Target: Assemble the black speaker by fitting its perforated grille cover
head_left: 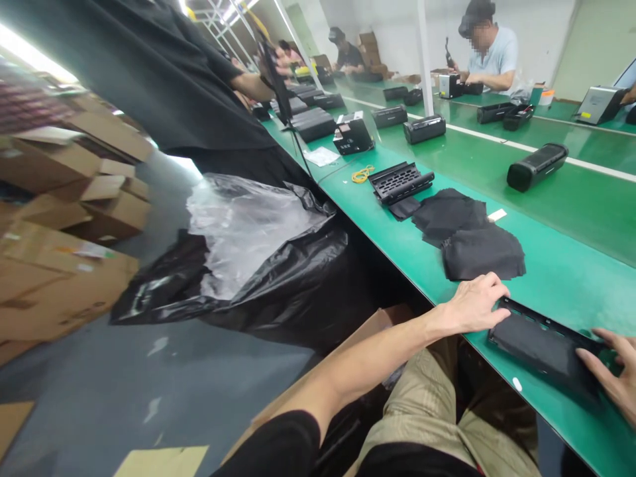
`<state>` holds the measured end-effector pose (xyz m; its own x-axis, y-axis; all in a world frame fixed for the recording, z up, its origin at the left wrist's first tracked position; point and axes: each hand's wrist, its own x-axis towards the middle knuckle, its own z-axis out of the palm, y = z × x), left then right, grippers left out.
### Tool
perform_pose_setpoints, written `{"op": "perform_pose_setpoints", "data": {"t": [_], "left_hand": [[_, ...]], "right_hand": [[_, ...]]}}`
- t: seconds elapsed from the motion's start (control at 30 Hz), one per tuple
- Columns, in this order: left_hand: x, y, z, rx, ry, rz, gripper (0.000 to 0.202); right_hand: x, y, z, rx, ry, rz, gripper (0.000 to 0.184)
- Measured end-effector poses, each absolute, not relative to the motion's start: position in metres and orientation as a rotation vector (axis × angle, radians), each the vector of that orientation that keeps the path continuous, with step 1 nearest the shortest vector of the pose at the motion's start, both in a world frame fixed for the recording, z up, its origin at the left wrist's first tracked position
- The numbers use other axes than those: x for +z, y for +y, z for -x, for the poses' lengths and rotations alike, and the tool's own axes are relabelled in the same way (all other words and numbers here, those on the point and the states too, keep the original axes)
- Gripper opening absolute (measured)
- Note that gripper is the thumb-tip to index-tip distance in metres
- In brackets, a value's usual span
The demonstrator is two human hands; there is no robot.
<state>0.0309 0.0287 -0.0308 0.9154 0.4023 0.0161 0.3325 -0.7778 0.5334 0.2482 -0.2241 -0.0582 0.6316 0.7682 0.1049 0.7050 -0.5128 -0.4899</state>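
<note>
A long black plastic speaker grille (pixel 541 348) lies on the green bench near its front edge, its inner face covered with dark cloth. At its left end, my left hand (pixel 474 306) pinches the rim between thumb and curled fingers. The opposite end is between the thumb and fingers of my right hand (pixel 613 371), which is partly cut off by the frame's edge. Just beyond my left hand, black cloth pieces (pixel 481 252) lie in loose overlapping piles. Another black grille (pixel 400 182), with slotted holes showing, rests behind them.
A green conveyor (pixel 472 159) carries black speakers (pixel 536 165). Left of the bench stands a large black plastic bag (pixel 278 278); cardboard boxes (pixel 69 265) are stacked farther left. A person in dark clothing (pixel 163 73) stands close by on the left. Another person (pixel 489 56) works across the line.
</note>
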Motion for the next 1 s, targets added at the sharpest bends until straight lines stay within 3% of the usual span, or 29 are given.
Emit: {"op": "perform_pose_setpoints", "data": {"t": [0.13, 0.23, 0.5, 0.67, 0.87, 1.0], "left_hand": [[-0.031, 0.026, -0.036, 0.192, 0.551, -2.438, 0.021], [-0.028, 0.026, -0.034, 0.205, 0.555, -2.188, 0.017], [-0.045, 0.023, -0.033, 0.119, 0.493, -1.245, 0.036], [-0.042, 0.014, -0.026, 0.135, 0.496, -1.020, 0.040], [-0.037, 0.005, -0.020, 0.170, 0.560, -1.050, 0.044], [-0.036, 0.000, -0.019, 0.251, 0.624, -1.227, 0.031]], "right_hand": [[-0.061, -0.222, -0.246, 0.231, -1.061, 2.370, 0.063], [-0.051, -0.229, -0.251, 0.495, -0.854, 2.402, 0.063], [-0.059, -0.234, -0.271, 0.912, -0.408, 2.097, 0.078], [-0.051, -0.235, -0.250, 1.105, -0.236, 1.794, 0.080], [-0.029, -0.226, -0.207, 1.023, -0.016, 1.677, 0.074], [-0.024, -0.225, -0.196, 0.960, -0.038, 1.715, 0.071]]}}
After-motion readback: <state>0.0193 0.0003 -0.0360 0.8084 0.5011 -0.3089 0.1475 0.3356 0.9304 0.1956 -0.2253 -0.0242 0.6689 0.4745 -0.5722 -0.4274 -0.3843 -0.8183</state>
